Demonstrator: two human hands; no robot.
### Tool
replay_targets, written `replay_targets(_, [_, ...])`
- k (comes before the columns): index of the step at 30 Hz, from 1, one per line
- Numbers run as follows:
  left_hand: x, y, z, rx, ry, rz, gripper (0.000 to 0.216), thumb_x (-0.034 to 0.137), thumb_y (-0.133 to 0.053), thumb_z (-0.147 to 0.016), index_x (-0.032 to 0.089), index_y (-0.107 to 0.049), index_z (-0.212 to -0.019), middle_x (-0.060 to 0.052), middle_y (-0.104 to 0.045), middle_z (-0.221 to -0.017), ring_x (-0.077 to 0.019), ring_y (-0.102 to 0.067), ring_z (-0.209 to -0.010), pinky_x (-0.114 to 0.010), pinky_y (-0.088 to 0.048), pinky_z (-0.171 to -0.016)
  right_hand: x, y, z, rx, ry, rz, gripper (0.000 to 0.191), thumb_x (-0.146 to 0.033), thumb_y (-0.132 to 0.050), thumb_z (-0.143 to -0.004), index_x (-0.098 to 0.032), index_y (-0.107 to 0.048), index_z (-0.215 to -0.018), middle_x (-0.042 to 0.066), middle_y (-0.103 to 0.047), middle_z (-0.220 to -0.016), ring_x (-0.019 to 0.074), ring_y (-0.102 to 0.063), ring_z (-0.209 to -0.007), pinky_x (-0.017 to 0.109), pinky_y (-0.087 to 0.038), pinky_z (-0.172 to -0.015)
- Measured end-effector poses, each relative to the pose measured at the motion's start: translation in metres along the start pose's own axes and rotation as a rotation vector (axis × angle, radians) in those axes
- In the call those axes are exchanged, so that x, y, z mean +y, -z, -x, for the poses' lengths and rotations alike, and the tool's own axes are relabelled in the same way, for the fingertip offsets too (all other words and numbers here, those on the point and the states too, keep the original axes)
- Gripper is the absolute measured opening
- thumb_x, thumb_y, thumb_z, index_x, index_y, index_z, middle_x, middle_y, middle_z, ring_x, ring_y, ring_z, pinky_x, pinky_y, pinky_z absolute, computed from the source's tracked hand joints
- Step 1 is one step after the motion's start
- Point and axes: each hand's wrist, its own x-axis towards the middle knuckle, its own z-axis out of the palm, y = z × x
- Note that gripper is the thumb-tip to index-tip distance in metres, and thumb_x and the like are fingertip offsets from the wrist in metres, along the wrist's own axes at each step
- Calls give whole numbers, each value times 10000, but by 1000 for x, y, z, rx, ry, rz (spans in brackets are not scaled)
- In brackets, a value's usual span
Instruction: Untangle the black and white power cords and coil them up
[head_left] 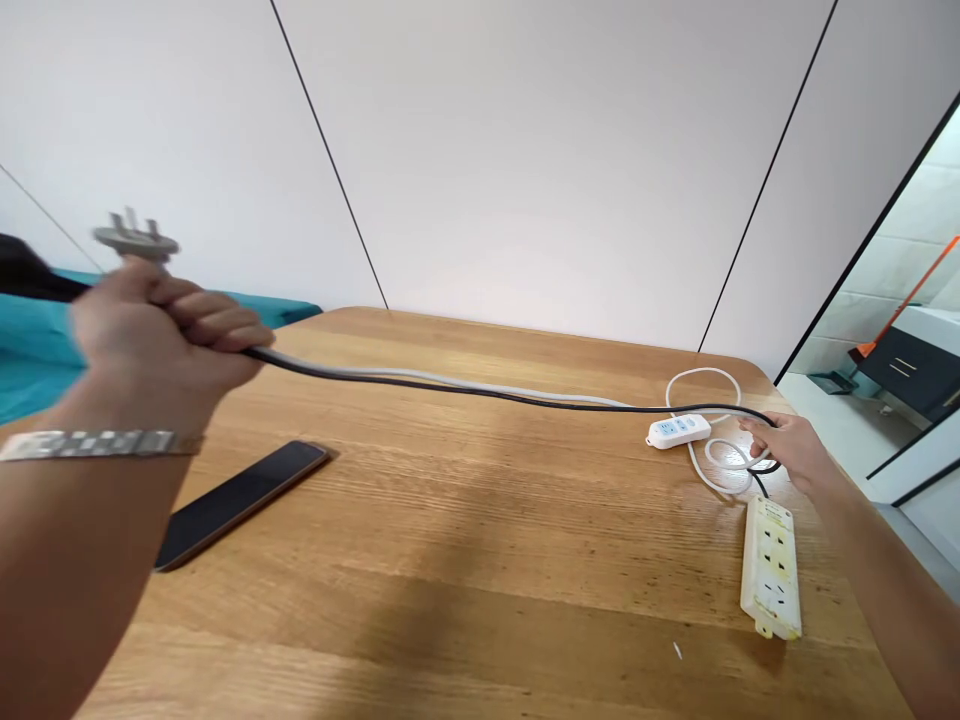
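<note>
My left hand, raised at the left, is closed round a black cord and a white cord near their plug ends. A grey-white three-pin plug sticks up out of this fist, and a black plug, blurred and cut by the edge, juts out leftward. Both cords stretch across to my right hand, whose fingers pinch them at the far right. Beside that hand lie a small white power strip with blue-marked sockets and a larger, yellowed power strip. White cord loops rest around them.
A dark phone lies on the wooden table under my left forearm. A small white scrap is near the front. White panels stand behind the table, a teal seat at the left, an orange-handled broom beyond the right doorway.
</note>
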Motion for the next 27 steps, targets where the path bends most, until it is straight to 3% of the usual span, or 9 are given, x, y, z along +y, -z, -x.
replay_targets(4, [-28, -14, 10, -173, 167, -22, 460, 254, -241, -1049, 201, -193, -595, 81, -196, -375, -49, -157, -353, -225, -101, -414, -4, 6, -3, -368, 34, -412, 472, -558, -829, -575, -175, -619, -753, -114, -325, -438, 52, -287, -387, 233, -272, -438])
replay_targets(7, [-44, -35, 24, -325, 133, -91, 410, 149, -330, -1008, 197, -254, -608, 99, -228, -402, -19, -194, -331, -199, -112, -406, -16, -4, -3, -495, 86, -440, 546, -669, -775, -615, -169, -629, -780, -128, -246, -477, 30, -175, -387, 213, -158, -407])
replay_targets(10, [-56, -65, 49, -460, 160, -84, 368, 154, -440, -962, 198, -293, -627, 107, -242, -432, -15, -185, -330, -179, -101, -383, -26, -26, 1, -370, 151, -386, 580, -749, -706, -637, -186, -568, -663, -120, -208, -469, 33, -135, -393, 218, -84, -390])
replay_targets(14, [-72, -100, 94, -712, 302, -60, 403, 277, -562, -897, 212, -270, -627, 112, -207, -470, -22, -142, -358, -174, -83, -368, -33, -54, 11, -179, 257, -361, 582, -752, -687, -655, -208, -492, -583, -103, -217, -462, 47, -155, -407, 225, -101, -373])
replay_targets(17, [-84, -112, 131, -1045, 329, -151, 394, 380, -635, -836, 209, -338, -642, 105, -234, -500, -35, -160, -395, -185, -107, -379, -36, -62, 15, -195, 281, -417, 573, -752, -678, -663, -205, -517, -601, -108, -200, -462, 50, -148, -414, 219, -111, -374])
replay_targets(21, [-117, -122, 182, -1509, 163, -344, 301, 439, -619, -836, 183, -541, -700, 59, -373, -542, -72, -291, -480, -224, -207, -451, -45, -54, 16, -278, 277, -497, 557, -735, -703, -650, -201, -545, -629, -119, -182, -460, 45, -129, -415, 214, -124, -381])
replay_targets(23, [-143, -133, 202, -1555, 199, -410, 362, 436, -636, -806, 190, -506, -576, 57, -327, -488, -78, -258, -465, -256, -175, -459, -49, -48, 18, -335, 292, -475, 557, -738, -696, -656, -196, -566, -642, -118, -190, -463, 44, -130, -415, 216, -133, -386])
replay_targets(27, [-184, -164, 212, -1355, 508, -270, 286, 369, -774, -641, 188, -553, -626, 68, -375, -517, -75, -272, -479, -254, -185, -481, -46, -43, 31, -403, 403, -275, 519, -711, -636, -732, -193, -635, -699, -89, -275, -463, 64, -207, -414, 226, -177, -395])
